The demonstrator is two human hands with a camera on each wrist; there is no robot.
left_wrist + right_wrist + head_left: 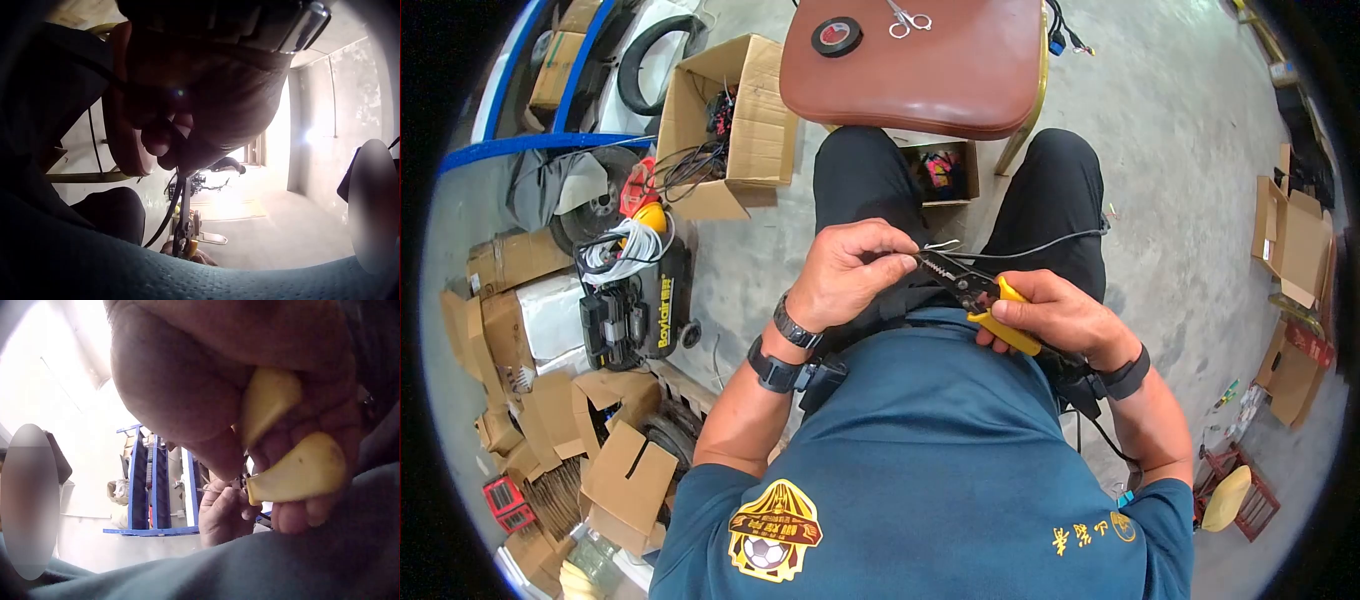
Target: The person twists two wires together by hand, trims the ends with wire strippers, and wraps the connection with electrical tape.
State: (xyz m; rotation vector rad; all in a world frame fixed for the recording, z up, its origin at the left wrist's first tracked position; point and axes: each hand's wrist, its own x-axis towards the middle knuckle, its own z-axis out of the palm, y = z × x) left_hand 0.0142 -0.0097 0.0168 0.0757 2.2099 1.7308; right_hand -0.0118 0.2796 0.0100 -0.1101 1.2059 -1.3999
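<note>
Over the lap in the head view, my right hand (1055, 315) grips the yellow handles of a wire stripper (1022, 337), its dark toothed head pointing to the left. My left hand (855, 270) pinches the end of a dark cable (1040, 245) with thumb and forefinger, right at the tool's tip. Thin pale strands (941, 245) stick out beside those fingertips. From there the cable runs right across the thigh. In the right wrist view the two yellow handles (303, 472) stand apart inside the curled fingers. The left wrist view is dim; the cable (165, 219) passes beside the tool there.
Ahead of the knees stands a brown padded seat (910, 95) bearing a roll of black tape (837, 51) and scissors (912, 24). A small carton (965, 170) sits beneath it. To the left are an open cardboard box (762, 125) with cables and a black wheeled machine (662, 310).
</note>
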